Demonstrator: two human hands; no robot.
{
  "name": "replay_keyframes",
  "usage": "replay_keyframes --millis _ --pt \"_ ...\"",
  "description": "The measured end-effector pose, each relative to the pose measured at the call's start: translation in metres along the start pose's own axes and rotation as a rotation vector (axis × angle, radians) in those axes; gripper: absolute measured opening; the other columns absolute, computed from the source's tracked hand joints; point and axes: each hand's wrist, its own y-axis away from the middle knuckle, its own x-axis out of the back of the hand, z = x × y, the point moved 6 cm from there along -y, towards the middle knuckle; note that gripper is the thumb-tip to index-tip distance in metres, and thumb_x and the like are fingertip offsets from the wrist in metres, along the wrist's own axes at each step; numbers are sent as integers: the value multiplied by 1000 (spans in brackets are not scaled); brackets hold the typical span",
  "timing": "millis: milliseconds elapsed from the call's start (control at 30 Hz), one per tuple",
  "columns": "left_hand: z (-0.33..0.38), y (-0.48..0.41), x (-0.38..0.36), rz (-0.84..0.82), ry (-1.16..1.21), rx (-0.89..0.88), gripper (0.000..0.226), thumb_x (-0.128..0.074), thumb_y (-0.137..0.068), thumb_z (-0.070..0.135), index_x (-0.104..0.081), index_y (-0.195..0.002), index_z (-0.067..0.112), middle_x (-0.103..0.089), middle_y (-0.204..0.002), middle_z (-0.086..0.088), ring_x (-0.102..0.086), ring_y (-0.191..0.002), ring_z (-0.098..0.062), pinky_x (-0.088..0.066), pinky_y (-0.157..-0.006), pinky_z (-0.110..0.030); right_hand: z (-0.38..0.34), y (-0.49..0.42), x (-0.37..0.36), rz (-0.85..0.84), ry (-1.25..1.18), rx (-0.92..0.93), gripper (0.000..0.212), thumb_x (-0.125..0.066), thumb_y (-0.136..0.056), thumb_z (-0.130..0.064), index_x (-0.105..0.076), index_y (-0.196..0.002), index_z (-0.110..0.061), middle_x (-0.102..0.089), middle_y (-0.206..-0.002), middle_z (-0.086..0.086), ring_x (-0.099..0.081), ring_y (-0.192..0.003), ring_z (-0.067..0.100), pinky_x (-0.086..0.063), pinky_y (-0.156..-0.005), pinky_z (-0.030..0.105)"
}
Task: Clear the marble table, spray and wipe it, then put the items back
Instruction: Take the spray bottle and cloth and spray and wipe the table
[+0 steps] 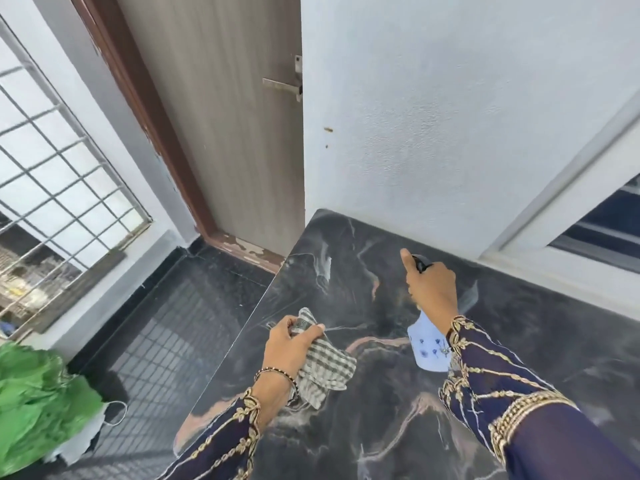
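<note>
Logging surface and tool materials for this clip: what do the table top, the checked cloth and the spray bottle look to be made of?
Table top: dark polished stone, apparently marble, with pale and pinkish veins and a glossy sheen. Checked cloth in the left hand: soft woven fabric, likely cotton; it crumples and folds. Spray bottle in the right hand: probably matte light-blue plastic with a small printed pattern and a black trigger head.

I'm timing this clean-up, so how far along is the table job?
Clearing looks done: the dark veined marble table shows nothing resting on it. Spraying is in hand: the right hand grips a pale blue spray bottle over the slab, while the left hand holds a checked grey cloth ready. Wiping and returning items remain.
</note>
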Motion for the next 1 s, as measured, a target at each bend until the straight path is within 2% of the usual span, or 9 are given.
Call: replay_keyframes --millis 167,233,367,500,567,667,733,867,1000 --pt "-9 6 -11 -29 -25 -2 44 -80 -55 47 -64 -84 18 -75 -86 -12 -74 -79 -32 -58 -81 -53 26 21 29 21 -12 -84 63 -50 -87 -77 -69 -84 -17 -74 -66 7 -70 -49 23 -62 -62 42" --pt "-12 11 -16 -20 -34 -2 46 -79 -52 50 -65 -83 19 -75 -87 -10 -74 -79 -30 -58 -82 -52 41 28 38 21 -10 -94 58 -51 -87 -76 -68 -77 -22 -73 -64 5 -66 -44 18 -62 -62 43" --pt "-15 33 -23 -22 -57 -34 41 -79 -56 46 -66 -83 19 -76 -83 -10 -73 -77 -30 -58 -82 -50 74 41 53 38 15 -90 82 -47 -73 -92 -67 -67 -12 -70 -63 9 -69 -57 28 -62 -63 50" --pt "-29 66 -28 8 -27 -54 37 -80 -62 40 -65 -87 17 -73 -93 -16 -72 -79 -31 -59 -80 -48 90 76 67 -10 -35 -106 78 -52 -77 -86 -71 -77 -10 -72 -60 5 -68 -54 20 -61 -68 42" --pt "-41 86 -29 47 -10 -45 39 -81 -63 39 -64 -89 16 -73 -95 -19 -72 -82 -36 -58 -81 -51 102 93 73 -14 3 -100 81 -52 -78 -85 -70 -83 -6 -72 -62 4 -67 -53 16 -56 -59 33" --pt "-57 120 -28 86 71 -52 30 -80 -70 26 -63 -89 10 -73 -91 -24 -72 -81 -40 -58 -78 -56 120 123 77 -77 29 -77 83 -55 -73 -88 -68 -78 -6 -70 -64 9 -68 -53 25 -61 -59 40" --pt "-69 145 -25 153 70 -62 39 -79 -69 34 -63 -97 12 -72 -102 -19 -71 -87 -34 -57 -84 -54 133 146 80 -116 57 -57 89 -49 -65 -97 -68 -80 -11 -72 -72 10 -70 -63 29 -62 -64 44" --pt "-91 191 -6 464 71 -69 49 -73 -79 38 -58 -118 12 -63 -115 -8 -63 -102 -30 -48 -89 -39 146 194 84 -279 -4 26 59 -63 -84 -70 -70 -80 -12 -74 -66 13 -61 -44 20 -49 -43 26" --pt "-104 228 8 586 146 -116 39 -69 -83 34 -56 -113 13 -63 -110 -4 -59 -91 -23 -44 -81 -32 168 230 85 -310 102 108 80 -58 -80 -78 -67 -65 0 -69 -58 13 -66 -58 29 -56 -58 38"
